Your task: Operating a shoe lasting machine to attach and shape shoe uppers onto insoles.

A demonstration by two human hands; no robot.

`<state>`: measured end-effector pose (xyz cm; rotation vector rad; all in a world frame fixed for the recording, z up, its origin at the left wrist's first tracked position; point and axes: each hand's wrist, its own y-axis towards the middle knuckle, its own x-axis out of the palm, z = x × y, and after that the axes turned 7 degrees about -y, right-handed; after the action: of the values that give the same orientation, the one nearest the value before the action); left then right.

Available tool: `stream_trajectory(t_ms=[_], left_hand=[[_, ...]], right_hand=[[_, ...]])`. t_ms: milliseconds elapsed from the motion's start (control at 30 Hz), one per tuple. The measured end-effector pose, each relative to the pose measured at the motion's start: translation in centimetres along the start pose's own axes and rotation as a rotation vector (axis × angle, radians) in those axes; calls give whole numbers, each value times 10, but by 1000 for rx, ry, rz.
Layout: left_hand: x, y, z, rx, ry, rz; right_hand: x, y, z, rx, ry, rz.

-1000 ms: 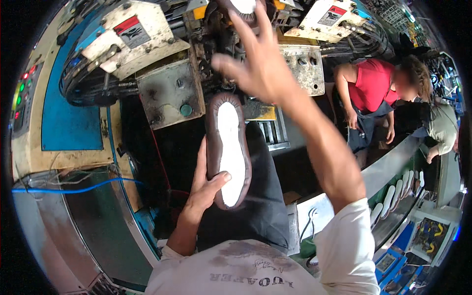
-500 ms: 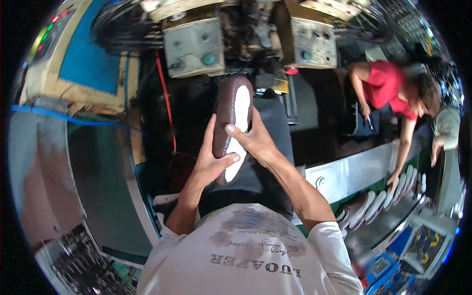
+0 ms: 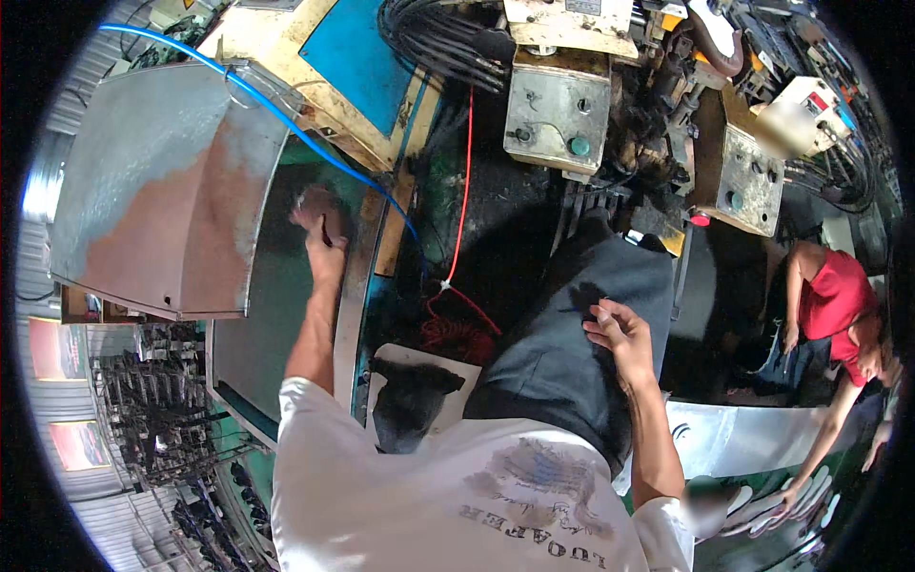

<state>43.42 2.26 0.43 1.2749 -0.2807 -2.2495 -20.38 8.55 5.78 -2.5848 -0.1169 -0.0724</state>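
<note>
My left hand [image 3: 325, 238] reaches out over the dark belt [image 3: 272, 334] beside the metal hood. Its fingers are closed on a brownish, blurred thing [image 3: 317, 205] whose kind I cannot make out. Over my dark trousers, my right hand [image 3: 621, 338] hangs with half-curled fingers, apart and holding nothing visible. Beyond its fingertips a black patch lies on the cloth, and I cannot tell whether it is a shadow. High on the right, a brown shoe with a white sole [image 3: 721, 43] sits at the machine, away from both hands.
A metal hood [image 3: 181, 200] covers part of the belt, with a blue hose [image 3: 276, 114] across it. Control boxes [image 3: 558, 110] stand ahead. A black cloth-like thing [image 3: 410, 405] lies on a white board to my left. A co-worker in red [image 3: 834, 300] reaches toward white-soled shoes [image 3: 762, 510].
Both hands have let go of the brown shoe, which now sits at the machine. My left hand has moved left to the belt; my right is over my lap. The view has swung left.
</note>
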Motion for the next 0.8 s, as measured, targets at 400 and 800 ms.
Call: stream_trajectory(t_ms=[400, 800], left_hand=[[211, -42, 232, -274, -1123, -913], [253, -166, 421, 71, -854, -1307]], right_hand=[[-193, -197, 155, 157, -304, 1062], [-134, -459, 388, 920, 443, 1444]])
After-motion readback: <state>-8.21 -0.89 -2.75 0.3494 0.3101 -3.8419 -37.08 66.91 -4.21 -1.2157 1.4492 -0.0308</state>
